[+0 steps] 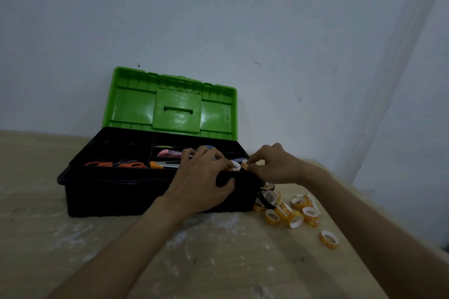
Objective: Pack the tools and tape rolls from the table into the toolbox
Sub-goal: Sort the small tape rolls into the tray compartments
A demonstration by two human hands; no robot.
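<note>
A black toolbox with an open green lid stands on the table by the wall. Its tray holds orange-handled scissors, a pink cutter and a yellow-handled knife. My left hand grips the box's front right rim, fingers over the tray next to a small tape roll. My right hand pinches a small orange tape roll above the tray's right corner. Several small orange tape rolls and two black tape rolls lie on the table right of the box.
The wooden table is dusted with white patches. One orange roll lies apart near the table's right edge. A white wall stands close behind the toolbox.
</note>
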